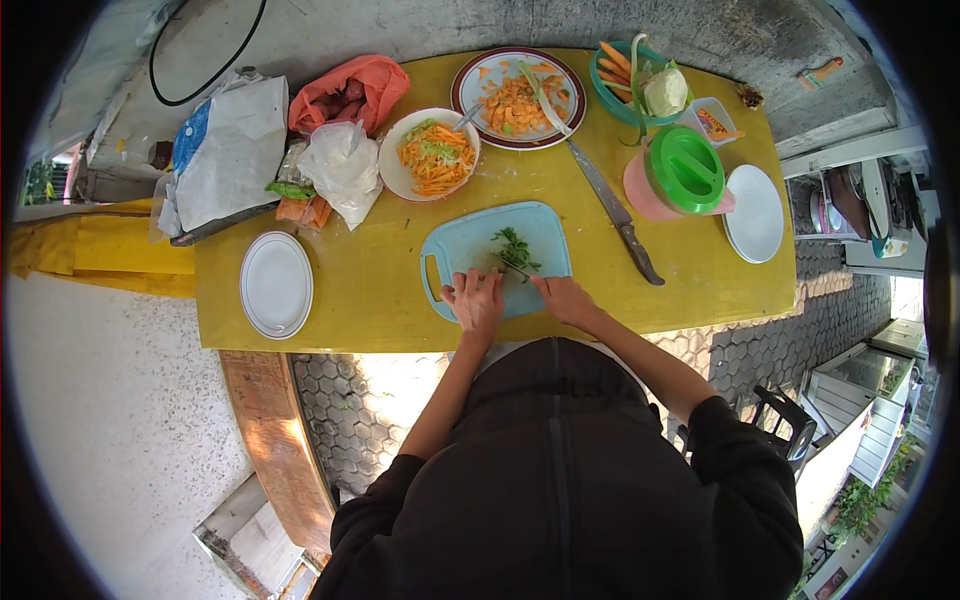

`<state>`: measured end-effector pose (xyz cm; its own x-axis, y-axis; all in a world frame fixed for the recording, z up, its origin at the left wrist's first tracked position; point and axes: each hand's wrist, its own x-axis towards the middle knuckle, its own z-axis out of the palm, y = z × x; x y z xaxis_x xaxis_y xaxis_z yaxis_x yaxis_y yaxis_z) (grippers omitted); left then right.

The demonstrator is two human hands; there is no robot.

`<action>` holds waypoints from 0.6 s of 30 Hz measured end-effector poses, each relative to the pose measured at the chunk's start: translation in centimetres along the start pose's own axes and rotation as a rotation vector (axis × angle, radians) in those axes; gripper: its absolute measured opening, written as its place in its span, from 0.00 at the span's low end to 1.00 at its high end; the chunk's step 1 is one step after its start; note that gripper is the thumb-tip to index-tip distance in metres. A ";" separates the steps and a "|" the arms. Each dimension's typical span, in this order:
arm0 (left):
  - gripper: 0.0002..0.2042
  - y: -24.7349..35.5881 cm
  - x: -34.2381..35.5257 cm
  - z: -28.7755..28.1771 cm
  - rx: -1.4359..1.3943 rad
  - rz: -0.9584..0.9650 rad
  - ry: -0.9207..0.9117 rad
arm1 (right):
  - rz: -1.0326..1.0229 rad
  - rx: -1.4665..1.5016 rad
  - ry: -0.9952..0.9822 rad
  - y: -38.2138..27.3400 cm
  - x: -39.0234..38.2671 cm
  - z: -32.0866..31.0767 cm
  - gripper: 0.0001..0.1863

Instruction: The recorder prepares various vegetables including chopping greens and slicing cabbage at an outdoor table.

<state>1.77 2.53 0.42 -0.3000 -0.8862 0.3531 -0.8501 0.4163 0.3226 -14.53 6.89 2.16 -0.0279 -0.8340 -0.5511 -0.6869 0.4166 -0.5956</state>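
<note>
On the light blue cutting board (455, 237) lies a small bunch of green herbs (512, 245) with thin stems trailing toward me. My left hand (472, 300) is at the board's lower left with fingers curled beside the stems; whatever is between them is hidden. My right hand (560, 297) is closed at the stem ends, on the board's lower right. A long knife (615, 213) lies on the table to the right of the board, away from both hands.
The yellow table (370, 280) holds stacked plates (276, 283) (752, 213), a bowl of shredded vegetables (432, 155), a plate of orange pieces (500, 105), a teal vegetable bowl (610, 95), a green-lidded pitcher (683, 170), a small container (710, 118), bags (340, 170) and a wooden bench (255, 420) below left.
</note>
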 end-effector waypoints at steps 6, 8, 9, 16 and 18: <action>0.05 -0.5 -0.3 0.2 0.034 0.040 -0.046 | -0.022 0.036 0.040 -1.0 -1.1 0.0 0.28; 0.05 -0.6 -0.3 0.2 0.018 0.036 -0.053 | -0.012 0.038 0.002 -1.3 -1.2 0.3 0.27; 0.04 -0.6 -0.2 0.2 -0.010 0.024 -0.031 | -0.009 0.037 0.004 -1.0 -1.1 0.7 0.27; 0.02 -0.8 -0.2 0.3 -0.039 0.026 0.009 | 0.038 -0.081 0.021 -2.3 -1.0 1.0 0.29; 0.02 -0.7 -0.1 0.2 -0.042 0.032 0.008 | 0.040 -0.104 0.005 -2.7 -0.5 0.9 0.29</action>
<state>2.27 2.26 -0.01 -0.3230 -0.8708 0.3706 -0.8212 0.4525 0.3476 -12.04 6.48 3.48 -0.0600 -0.8193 -0.5702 -0.7570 0.4096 -0.5090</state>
